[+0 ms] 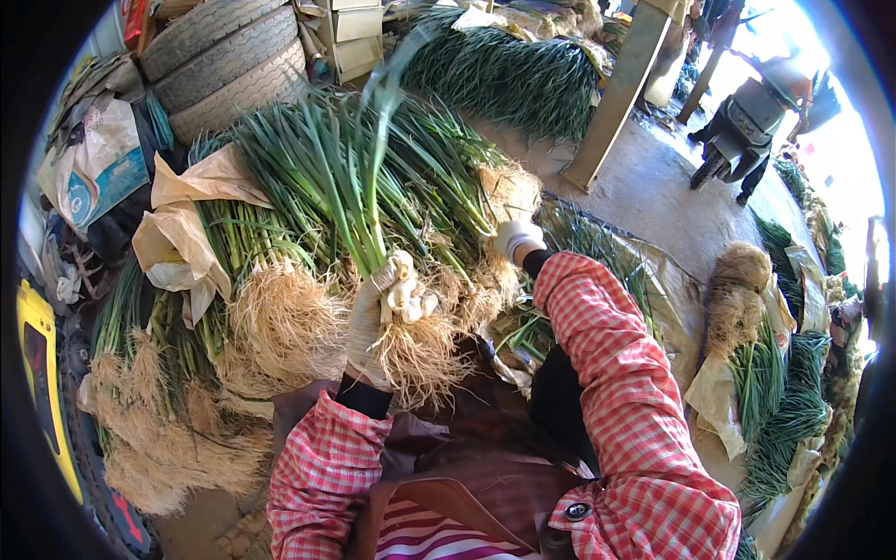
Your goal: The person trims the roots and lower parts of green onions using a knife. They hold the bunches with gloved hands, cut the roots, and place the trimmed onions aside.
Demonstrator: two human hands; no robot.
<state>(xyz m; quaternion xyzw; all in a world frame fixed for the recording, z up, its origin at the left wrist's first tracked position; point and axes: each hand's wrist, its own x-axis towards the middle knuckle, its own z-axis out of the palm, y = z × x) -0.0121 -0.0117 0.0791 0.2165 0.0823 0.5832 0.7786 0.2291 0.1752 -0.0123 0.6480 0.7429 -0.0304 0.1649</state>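
Observation:
My left hand (366, 327), in a pale work glove, is closed round a small bunch of green garlic (369, 219). The bunch stands upright, with long green leaves above, white bulbs at the fingers and tan, stringy roots hanging below. To the right and farther off, my right hand (518, 241), in a white glove, is closed at the white lower end of a green garlic stalk (467, 217) on the pile; its fingertips are partly hidden. A large pile of green garlic (280, 233) lies behind and left of my hands, with its matted roots toward me.
Brown paper (182, 229) wraps part of the pile. Stacked tyres (229, 70) stand at the back left, near a yellow object (47, 383). A slanting post (621, 93) rises beyond my right hand. More bundles (779, 392) lie at the right; a scooter (747, 131) stands at the far right.

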